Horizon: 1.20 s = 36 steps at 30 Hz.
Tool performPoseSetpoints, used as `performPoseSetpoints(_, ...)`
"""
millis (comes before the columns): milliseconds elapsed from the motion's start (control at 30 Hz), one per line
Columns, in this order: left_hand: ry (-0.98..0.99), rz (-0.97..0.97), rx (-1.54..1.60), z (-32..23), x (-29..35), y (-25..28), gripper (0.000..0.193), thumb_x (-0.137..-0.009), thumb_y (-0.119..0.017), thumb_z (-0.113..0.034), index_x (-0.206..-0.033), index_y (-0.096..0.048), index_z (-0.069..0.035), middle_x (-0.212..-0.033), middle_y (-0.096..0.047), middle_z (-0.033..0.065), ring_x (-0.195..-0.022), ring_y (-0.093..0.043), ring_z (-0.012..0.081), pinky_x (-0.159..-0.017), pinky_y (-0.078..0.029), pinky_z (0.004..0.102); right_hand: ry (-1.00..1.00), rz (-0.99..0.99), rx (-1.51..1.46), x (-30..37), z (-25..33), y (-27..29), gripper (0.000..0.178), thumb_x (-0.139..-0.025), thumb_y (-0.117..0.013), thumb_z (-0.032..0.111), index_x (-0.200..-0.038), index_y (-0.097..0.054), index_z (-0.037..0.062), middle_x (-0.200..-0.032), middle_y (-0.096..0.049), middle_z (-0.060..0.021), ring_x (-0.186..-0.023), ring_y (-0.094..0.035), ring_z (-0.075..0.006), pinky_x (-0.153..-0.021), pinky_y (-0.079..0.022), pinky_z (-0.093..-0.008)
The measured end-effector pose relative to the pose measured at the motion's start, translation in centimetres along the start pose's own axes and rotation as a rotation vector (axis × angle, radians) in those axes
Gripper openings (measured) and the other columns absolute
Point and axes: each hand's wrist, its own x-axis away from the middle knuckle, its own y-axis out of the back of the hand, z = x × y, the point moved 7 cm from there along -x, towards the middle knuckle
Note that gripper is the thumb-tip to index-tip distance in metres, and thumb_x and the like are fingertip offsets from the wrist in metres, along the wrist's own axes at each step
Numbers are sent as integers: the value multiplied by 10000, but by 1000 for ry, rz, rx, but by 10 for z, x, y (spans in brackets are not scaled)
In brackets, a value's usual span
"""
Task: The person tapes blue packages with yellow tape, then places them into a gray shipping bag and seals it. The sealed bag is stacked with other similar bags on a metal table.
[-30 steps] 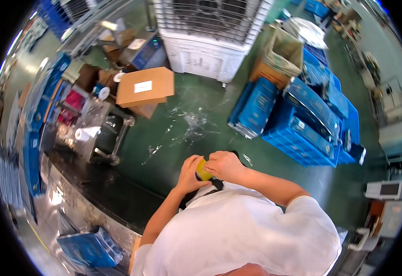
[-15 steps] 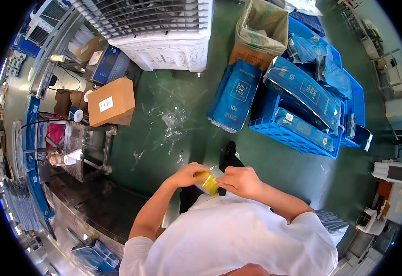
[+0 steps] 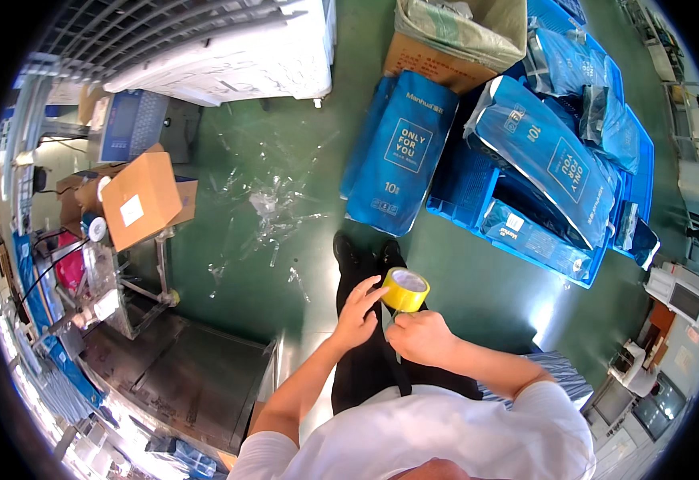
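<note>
Clock positions are read from the tape roll as centre.

1 yellow tape roll (image 3: pixel 403 301) is located at the hands, in front of the person's legs. Left hand (image 3: pixel 356 315), at 8 o'clock: fingers extended, fingertips at the roll's side. Right hand (image 3: pixel 423 336), at 5 o'clock: fingers curled, grasping the roll at its lower edge; whether a loose tape end is pinched cannot be told.

Containers:
- At least 2 blue crates (image 3: pixel 463 190), at 2 o'clock, loaded with at least 4 blue packages (image 3: pixel 537 148).
- 1 lined carton (image 3: pixel 433 64), at 12 o'clock, fitted with a pale bag (image 3: pixel 433 24).
- 1 cardboard box (image 3: pixel 143 188), at 10 o'clock, bearing 1 white label (image 3: pixel 132 210); contents not visible.

Floor: 2 upright blue packs (image 3: pixel 402 160), at 12 o'clock, beside the crates; clear film scraps (image 3: pixel 265 204), at 10 o'clock.
</note>
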Motion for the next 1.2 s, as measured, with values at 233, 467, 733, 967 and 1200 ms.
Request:
performPoseSetpoints(233,302,-273,244,117,-38,-38,938,-678,-747,-137,-1405,-163,-41,-1343,-297,173,-1196,-411,282,-983,-353,363,-357,-128,-144,-29,-79,-37,70,-684,-654,107,-753,-642,119,-606,-500,-33,-516,-553,-209,-458,-453,-319)
performPoseSetpoints(467,413,-75,470,162,-26,-15,682,-793,-611,-21,-1376,-258,-50,-803,-613,78,-729,-578,113,-709,-438,242,-701,-147,-393,-25,-189,-60,89,-723,-671,123,-794,-686,72,-661,-575,-94,-573,-571,-251,-523,-459,-337)
performPoseSetpoints(733,481,-206,396,202,-42,0,615,-784,-661,-106,-1332,-382,-80,-1007,-626,133,-956,-607,176,-827,-454,284,-550,17,-371,-109,-316,-170,197,-719,-711,217,-703,-621,43,-659,-525,-109,-622,-541,-286,-551,-422,-363)
performPoseSetpoints(967,635,-364,139,288,-97,18,517,-822,-613,-156,-1279,-432,5,-1048,-610,120,-929,-574,132,-817,-434,256,-303,-11,-113,-195,-359,-214,209,-724,-691,236,-690,-575,65,-720,-526,-88,-727,-562,-280,-620,-457,-380)
performPoseSetpoints(1200,679,-440,70,326,-114,9,471,-814,-622,-171,-1218,-469,16,-943,-634,121,-802,-602,139,-722,-460,252,-104,-177,143,-202,-378,-244,295,-697,-695,280,-883,-559,95,-787,-555,-49,-789,-581,-238,-678,-482,-337)
